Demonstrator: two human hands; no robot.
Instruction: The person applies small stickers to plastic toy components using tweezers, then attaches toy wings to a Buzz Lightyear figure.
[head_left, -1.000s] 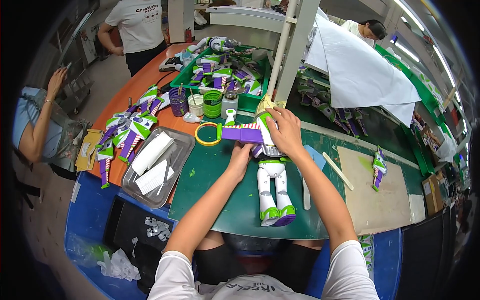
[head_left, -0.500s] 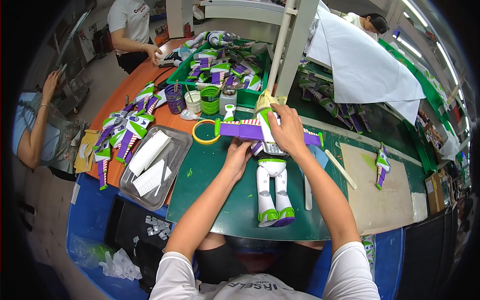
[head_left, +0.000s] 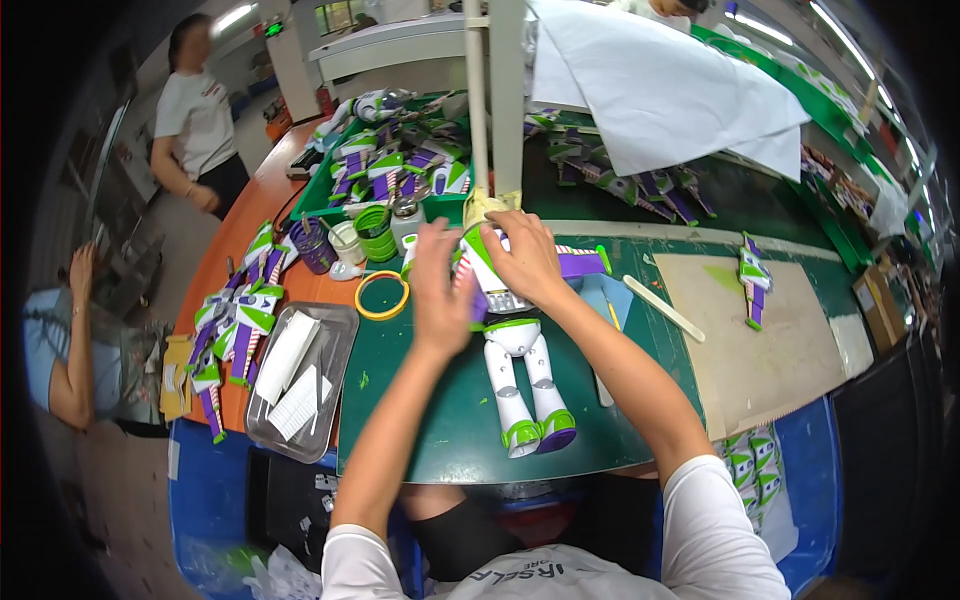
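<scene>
A toy space figure in white, green and purple lies on the green work mat, legs toward me, with a purple wing spread out to the right. My right hand grips its upper body, the fingers closed over the top by the head end. Motion smears my left hand, which is at the figure's left side over the other wing. Whether those fingers hold the wing I cannot make out. The figure's head and part of its chest are hidden by my hands.
A yellow tape ring, paint pots and a metal tray with white strips are on the left. Winged toy parts pile beyond. A green crate stands behind. Wooden stick and cardboard lie right. Another person stands far left.
My left hand has come up from beneath the left wing to the figure's side. My right hand stays on the upper body. The view has shifted, and the standing person's hand has lowered.
</scene>
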